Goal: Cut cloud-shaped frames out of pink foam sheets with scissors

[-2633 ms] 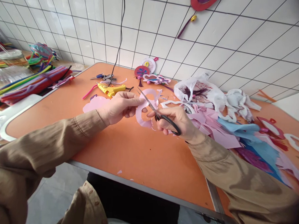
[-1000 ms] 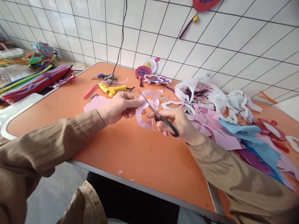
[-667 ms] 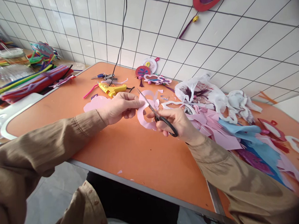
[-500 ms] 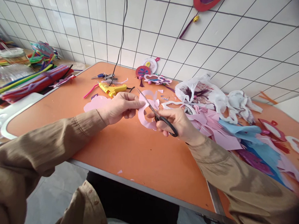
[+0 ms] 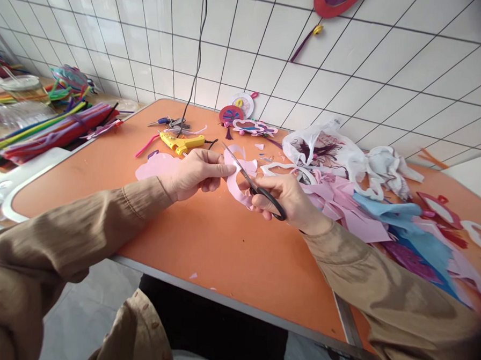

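Observation:
My left hand [image 5: 194, 173] pinches a curved pink foam cutout [image 5: 233, 184] above the orange table [image 5: 205, 237]. My right hand [image 5: 290, 200] grips black-handled scissors [image 5: 251, 183], its fingers through the loops. The blades point up and to the left, crossing the pink cutout near my left fingertips. Both sleeves are tan.
A yellow glue gun [image 5: 181, 142] with a black cord lies behind my left hand. A flat pink shape [image 5: 156, 166] rests beside it. Pink and blue foam scraps [image 5: 368, 213] and a white plastic bag [image 5: 326, 148] crowd the right. Coloured pipe cleaners [image 5: 45, 132] lie at left. Finished ornaments [image 5: 243, 122] stand by the tiled wall.
The pink cutout has turned a little in my left hand while the scissors worked along its edge. Both hands stay in almost the same place.

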Demonstrator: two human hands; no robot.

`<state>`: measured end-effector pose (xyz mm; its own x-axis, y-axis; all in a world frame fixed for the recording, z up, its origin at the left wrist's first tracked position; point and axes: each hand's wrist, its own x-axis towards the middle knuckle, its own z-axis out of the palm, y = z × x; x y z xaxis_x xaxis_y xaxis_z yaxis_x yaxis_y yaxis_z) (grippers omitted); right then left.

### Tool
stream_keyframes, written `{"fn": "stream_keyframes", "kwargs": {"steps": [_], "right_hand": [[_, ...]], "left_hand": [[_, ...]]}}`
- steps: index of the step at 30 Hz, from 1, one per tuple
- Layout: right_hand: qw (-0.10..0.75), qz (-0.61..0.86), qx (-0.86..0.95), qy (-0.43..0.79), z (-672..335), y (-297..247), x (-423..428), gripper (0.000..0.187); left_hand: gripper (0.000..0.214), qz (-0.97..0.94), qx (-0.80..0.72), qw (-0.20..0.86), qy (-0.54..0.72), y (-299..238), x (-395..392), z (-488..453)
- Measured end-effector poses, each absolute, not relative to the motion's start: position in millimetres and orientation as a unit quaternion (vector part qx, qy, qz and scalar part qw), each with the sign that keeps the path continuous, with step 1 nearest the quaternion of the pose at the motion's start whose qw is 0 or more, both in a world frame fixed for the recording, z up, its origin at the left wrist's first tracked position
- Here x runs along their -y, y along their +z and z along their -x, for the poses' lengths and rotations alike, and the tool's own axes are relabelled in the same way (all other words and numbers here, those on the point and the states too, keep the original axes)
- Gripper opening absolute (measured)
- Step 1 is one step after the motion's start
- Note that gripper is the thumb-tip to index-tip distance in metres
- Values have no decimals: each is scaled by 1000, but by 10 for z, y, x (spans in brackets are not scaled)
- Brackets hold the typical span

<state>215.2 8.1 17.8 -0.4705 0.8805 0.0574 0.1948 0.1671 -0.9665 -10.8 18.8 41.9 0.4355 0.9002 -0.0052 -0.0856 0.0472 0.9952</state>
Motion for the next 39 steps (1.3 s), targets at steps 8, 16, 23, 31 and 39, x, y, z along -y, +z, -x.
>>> {"fn": "stream_keyframes", "kwargs": {"steps": [8, 16, 23, 31, 39], "right_hand": [[339, 388, 686, 514, -2149, 168, -77, 56], [325, 395, 690, 511, -2148, 180, -75, 54], [321, 393, 692, 514, -2155, 179, -75, 53], [323, 399, 671, 535, -2135, 212, -31, 64], [315, 361, 677, 559, -2146, 310, 48, 67]], "left_hand": [[42, -576, -346, 627, 394, 371, -232, 168], [43, -580, -353, 621, 392, 413, -202, 125], [44, -579, -350, 621, 396, 396, -209, 124], [37, -581, -367, 610, 395, 431, -208, 147], [29, -613, -374, 583, 379, 426, -223, 152]]}}
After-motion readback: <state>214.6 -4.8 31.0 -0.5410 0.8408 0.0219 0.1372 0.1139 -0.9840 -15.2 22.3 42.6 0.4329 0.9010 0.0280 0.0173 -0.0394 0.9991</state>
